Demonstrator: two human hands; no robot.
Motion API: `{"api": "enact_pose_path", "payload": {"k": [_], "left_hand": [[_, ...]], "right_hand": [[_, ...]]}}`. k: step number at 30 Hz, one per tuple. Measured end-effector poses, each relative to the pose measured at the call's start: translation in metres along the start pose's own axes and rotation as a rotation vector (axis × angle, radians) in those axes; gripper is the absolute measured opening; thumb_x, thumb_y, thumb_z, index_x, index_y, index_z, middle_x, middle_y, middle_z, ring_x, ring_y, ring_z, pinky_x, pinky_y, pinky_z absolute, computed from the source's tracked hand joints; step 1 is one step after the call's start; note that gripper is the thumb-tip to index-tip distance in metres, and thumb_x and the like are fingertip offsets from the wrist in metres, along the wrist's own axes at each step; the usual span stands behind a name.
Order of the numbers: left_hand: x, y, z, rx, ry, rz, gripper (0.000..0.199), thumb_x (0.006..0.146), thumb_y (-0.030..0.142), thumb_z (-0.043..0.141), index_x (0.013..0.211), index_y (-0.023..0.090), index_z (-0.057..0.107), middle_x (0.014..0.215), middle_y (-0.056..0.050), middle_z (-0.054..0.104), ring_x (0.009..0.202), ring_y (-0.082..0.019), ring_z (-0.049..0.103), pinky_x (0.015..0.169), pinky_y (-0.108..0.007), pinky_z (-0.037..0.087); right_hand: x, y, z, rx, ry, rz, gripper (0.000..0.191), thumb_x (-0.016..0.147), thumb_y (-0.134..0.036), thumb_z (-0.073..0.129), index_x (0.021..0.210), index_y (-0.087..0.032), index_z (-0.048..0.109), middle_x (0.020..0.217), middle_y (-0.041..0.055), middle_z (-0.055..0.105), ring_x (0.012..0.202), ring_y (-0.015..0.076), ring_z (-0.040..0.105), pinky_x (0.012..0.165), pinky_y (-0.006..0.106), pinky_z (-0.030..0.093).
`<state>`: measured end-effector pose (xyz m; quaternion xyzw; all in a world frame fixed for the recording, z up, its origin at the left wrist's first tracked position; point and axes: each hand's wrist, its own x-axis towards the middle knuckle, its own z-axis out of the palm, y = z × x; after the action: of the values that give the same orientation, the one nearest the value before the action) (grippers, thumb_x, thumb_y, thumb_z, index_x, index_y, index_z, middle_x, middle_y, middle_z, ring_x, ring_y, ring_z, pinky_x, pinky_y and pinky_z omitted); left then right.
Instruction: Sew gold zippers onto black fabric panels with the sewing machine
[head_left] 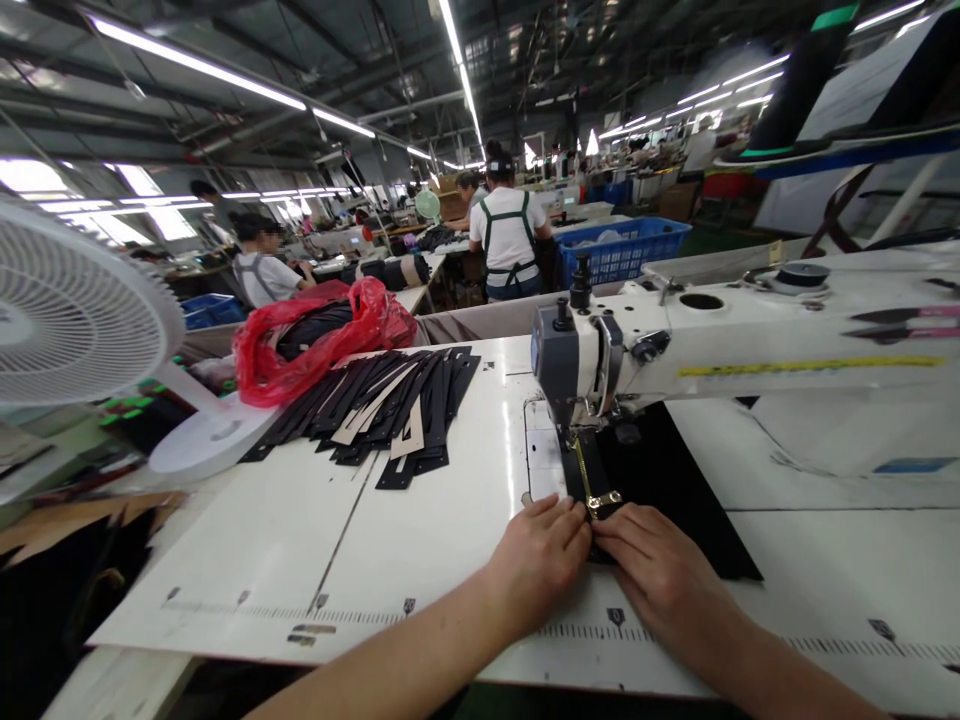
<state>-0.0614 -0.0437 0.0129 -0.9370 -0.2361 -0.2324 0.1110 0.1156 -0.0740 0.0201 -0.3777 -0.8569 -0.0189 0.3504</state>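
A black fabric panel [675, 500] lies flat under the head of a white sewing machine [757, 340]. On it is a black zipper strip with gold teeth [582, 465], which runs up toward the presser foot [574, 418]. The gold metal end of the zipper [604, 502] sits between my hands. My left hand [541, 550] is closed at the left edge of the strip, fingers bent and fingertips pressed on it. My right hand [660, 565] holds the near end, with its fingers together just below the gold end. My hands hide the strip's lower end.
Left of the machine lies a pile of black slotted strips [397, 410], a few with beige faces. Behind it is a red plastic bag [322, 330]. A white fan [82, 310] stands at the far left. Beyond are a blue crate [622, 250] and co-workers.
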Motion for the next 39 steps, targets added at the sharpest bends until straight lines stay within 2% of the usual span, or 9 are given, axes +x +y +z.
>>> {"api": "enact_pose_path", "payload": {"k": [5, 10, 15, 18, 22, 27, 35, 39], "left_hand": [[0.002, 0.001, 0.002, 0.035, 0.068, 0.014, 0.028, 0.090, 0.008, 0.036, 0.096, 0.005, 0.062, 0.102, -0.014, 0.067, 0.095, -0.021, 0.064, 0.086, -0.034, 0.053], [0.005, 0.003, 0.002, 0.013, 0.154, -0.019, 0.029, 0.090, 0.008, 0.035, 0.094, 0.006, 0.064, 0.100, -0.012, 0.068, 0.093, -0.020, 0.065, 0.085, -0.033, 0.054], [0.006, 0.003, 0.005, -0.001, 0.234, -0.038, 0.033, 0.093, 0.010, 0.033, 0.089, 0.007, 0.065, 0.095, -0.010, 0.070, 0.088, -0.021, 0.067, 0.080, -0.033, 0.057], [0.007, 0.002, 0.005, -0.013, 0.230, -0.043, 0.032, 0.093, 0.011, 0.034, 0.089, 0.007, 0.066, 0.096, -0.009, 0.070, 0.087, -0.021, 0.067, 0.080, -0.033, 0.057], [0.010, -0.001, 0.003, -0.050, 0.195, -0.054, 0.033, 0.093, 0.010, 0.033, 0.089, 0.008, 0.066, 0.095, -0.010, 0.070, 0.089, -0.020, 0.067, 0.084, -0.033, 0.056], [0.015, -0.008, 0.003, -0.060, 0.182, -0.048, 0.031, 0.092, 0.008, 0.034, 0.087, 0.007, 0.065, 0.093, -0.011, 0.070, 0.089, -0.019, 0.067, 0.086, -0.032, 0.055], [0.020, -0.018, 0.007, -0.054, 0.132, -0.056, 0.029, 0.092, 0.009, 0.035, 0.090, 0.006, 0.064, 0.097, -0.013, 0.068, 0.090, -0.020, 0.066, 0.085, -0.032, 0.055], [0.023, -0.023, 0.007, -0.056, 0.097, -0.057, 0.029, 0.093, 0.009, 0.035, 0.093, 0.006, 0.063, 0.100, -0.014, 0.067, 0.093, -0.020, 0.065, 0.086, -0.033, 0.055]], "right_hand": [[-0.003, -0.004, -0.001, -0.048, -0.005, 0.010, 0.029, 0.089, -0.011, 0.036, 0.089, -0.013, 0.065, 0.084, 0.0082, 0.065, 0.080, 0.0171, 0.058, 0.073, 0.031, 0.051], [-0.015, -0.003, 0.007, -0.274, 0.112, -0.088, 0.040, 0.091, -0.010, 0.028, 0.095, -0.011, 0.067, 0.098, 0.0085, 0.068, 0.093, 0.0192, 0.061, 0.076, 0.032, 0.052], [-0.021, 0.003, 0.006, -0.324, 0.042, -0.148, 0.038, 0.086, -0.005, 0.032, 0.096, -0.011, 0.068, 0.105, 0.0079, 0.067, 0.099, 0.0185, 0.062, 0.079, 0.027, 0.053], [-0.018, 0.004, 0.003, -0.332, 0.090, -0.157, 0.041, 0.086, -0.005, 0.030, 0.092, -0.013, 0.070, 0.101, 0.0072, 0.069, 0.094, 0.0170, 0.064, 0.075, 0.025, 0.055], [-0.013, 0.007, 0.001, -0.347, 0.004, -0.176, 0.040, 0.084, -0.004, 0.031, 0.095, -0.011, 0.069, 0.105, 0.0089, 0.067, 0.096, 0.0189, 0.064, 0.076, 0.026, 0.056], [-0.012, 0.016, 0.004, -0.344, -0.007, -0.196, 0.039, 0.084, -0.005, 0.032, 0.099, -0.011, 0.068, 0.109, 0.0099, 0.065, 0.098, 0.0199, 0.063, 0.075, 0.027, 0.056], [-0.001, 0.024, 0.008, -0.242, 0.077, -0.103, 0.036, 0.082, -0.002, 0.037, 0.097, -0.010, 0.069, 0.105, 0.0094, 0.067, 0.098, 0.0193, 0.063, 0.078, 0.028, 0.056], [0.004, 0.028, 0.010, -0.226, 0.074, -0.097, 0.036, 0.083, -0.002, 0.037, 0.098, -0.009, 0.068, 0.105, 0.0100, 0.067, 0.099, 0.0191, 0.062, 0.078, 0.028, 0.056]]}}
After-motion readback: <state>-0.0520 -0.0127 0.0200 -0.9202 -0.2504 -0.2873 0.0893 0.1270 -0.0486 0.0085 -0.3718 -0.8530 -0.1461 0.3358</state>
